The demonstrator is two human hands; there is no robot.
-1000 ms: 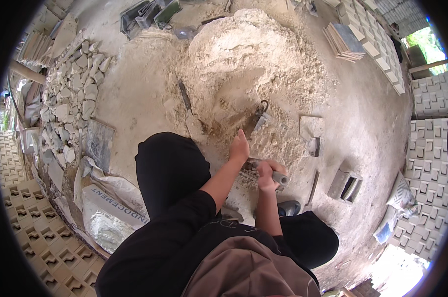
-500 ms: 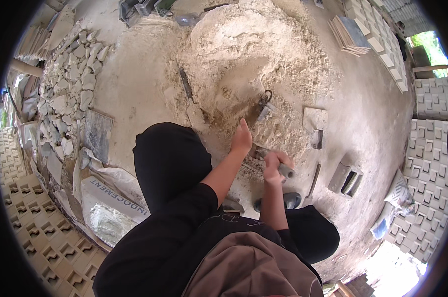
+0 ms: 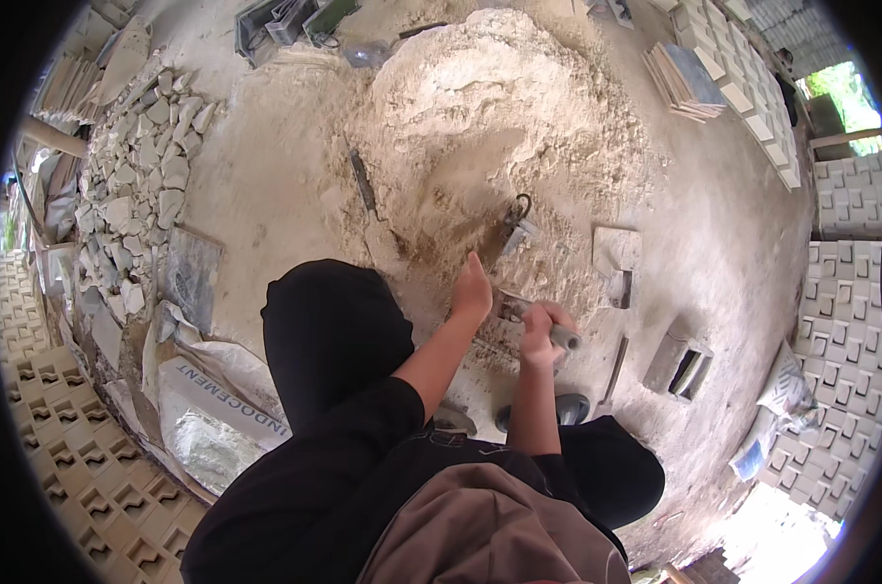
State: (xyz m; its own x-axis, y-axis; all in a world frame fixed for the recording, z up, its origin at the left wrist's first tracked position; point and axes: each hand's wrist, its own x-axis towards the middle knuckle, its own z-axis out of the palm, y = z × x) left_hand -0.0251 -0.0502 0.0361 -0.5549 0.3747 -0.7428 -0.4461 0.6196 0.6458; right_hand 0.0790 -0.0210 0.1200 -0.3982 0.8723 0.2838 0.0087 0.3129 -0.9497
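Observation:
My right hand (image 3: 538, 333) is closed around a grey, round-ended handle (image 3: 565, 339) in front of a large heap of pale sandy powder (image 3: 480, 78). Just to its left, my left hand (image 3: 471, 292) reaches toward the heap's near edge, with a stretched fingertip pointing away from me. Its other fingers are mostly hidden. Between the hands lies a powder-covered metal piece (image 3: 509, 307), partly hidden by them. A metal tool with a dark curved hook (image 3: 521, 209) sits in the powder just beyond my left hand.
A hollow block (image 3: 679, 365), a pale plate (image 3: 617, 253) and a thin flat bar (image 3: 613, 375) lie to the right. Broken pieces (image 3: 134, 175) are piled on the left, near an opened sack (image 3: 227, 399). A dark bar (image 3: 362, 180) rests left of the heap.
My view has shifted slightly, so the floor and heap appear a little lower. Both hands keep nearly the same places and poses beside the heap.

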